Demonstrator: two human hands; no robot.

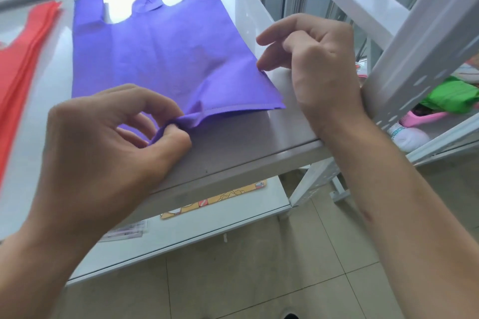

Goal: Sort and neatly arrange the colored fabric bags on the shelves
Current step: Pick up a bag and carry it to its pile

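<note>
My left hand [111, 147] is closest to the camera, at the front edge of the top shelf [233, 153]. Thumb and forefinger pinch the near-left corner of the purple bag [160, 59], and the cloth is bunched into a small ridge at the pinch. The other fingers curl loosely above it.

The red bags [23, 65] sit in a stack along the shelf's left edge. They run front to back, just beside the purple one but not touching it as far as I can see.

The purple bag lies flat in the middle of the shelf. Its long axis runs front to back, with the handles toward the back rail and the stitched bottom hem facing me, short of the front edge. The hem lifts on the left, where I hold it, and lies flat toward the right corner. The bag is skewed, with its right side angling out toward the shelf's right edge.

My right hand [311, 59] is at the bag's right side edge, part-way up from the near-right corner. The fingers are half curled and the fingertips [261, 65] touch or nip the edge. I can't tell if it's a true pinch. The wrist sits against the white upright post [404, 59].

My guess at the next move: both hands are on the near end, one on each side, so a pull toward me or a twist should square the hem to the front edge. The left hand has the firmer hold.

A green bag [451, 98] lies on the neighbouring shelf, far right.
</note>
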